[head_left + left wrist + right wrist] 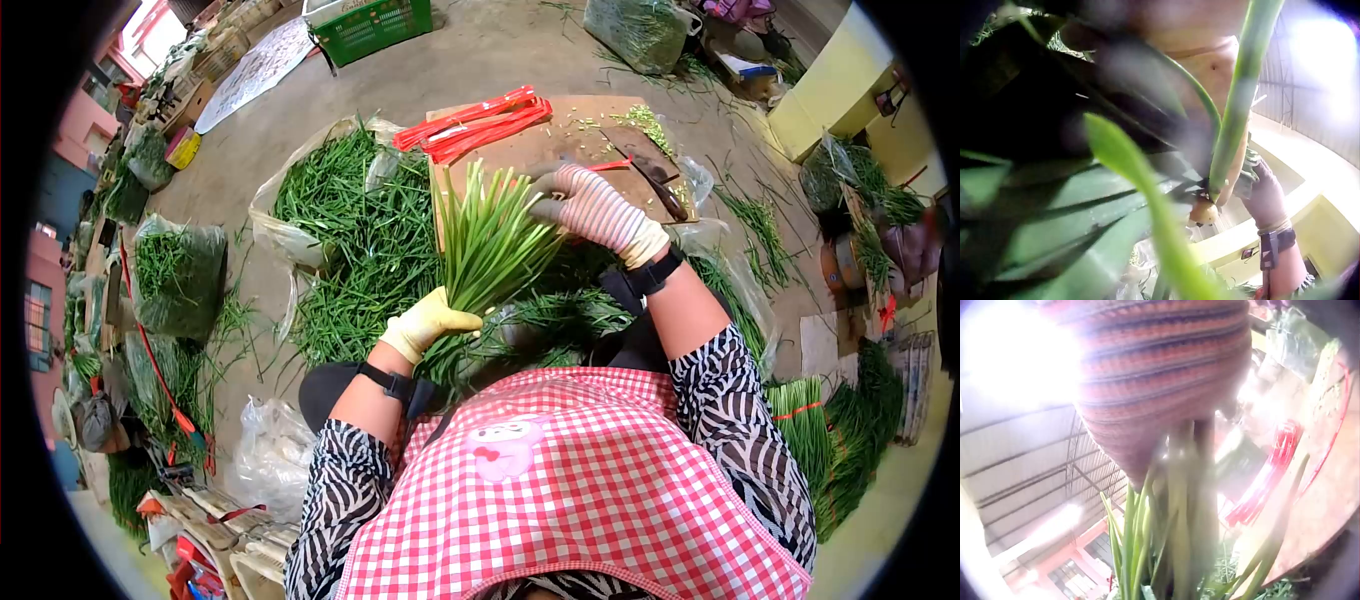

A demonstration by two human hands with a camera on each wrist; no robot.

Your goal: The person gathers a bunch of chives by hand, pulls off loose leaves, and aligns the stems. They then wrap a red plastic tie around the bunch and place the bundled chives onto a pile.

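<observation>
A bunch of garlic chives (490, 240) stands with its pale cut ends upward, spread like a fan. My left hand (425, 325), in a yellow glove, grips the bunch low down, the thumb across its front. At the upper right of the bunch, my right hand (600, 210), in a striped glove, holds stalks by their ends with bent fingers. Stalks (1179, 506) run up under the striped glove (1166, 381) in the right wrist view. Blurred green leaves (1160, 219) fill much of the left wrist view, hiding the left fingers.
A board (590, 115) ahead carries red ties (475, 125), a dark-handled knife (660, 190) and chopped trimmings (645, 125). Loose chives (350, 220) heap at the left on plastic. Tied bundles (800, 420) lie at the right. A green crate (375, 30) stands at the back.
</observation>
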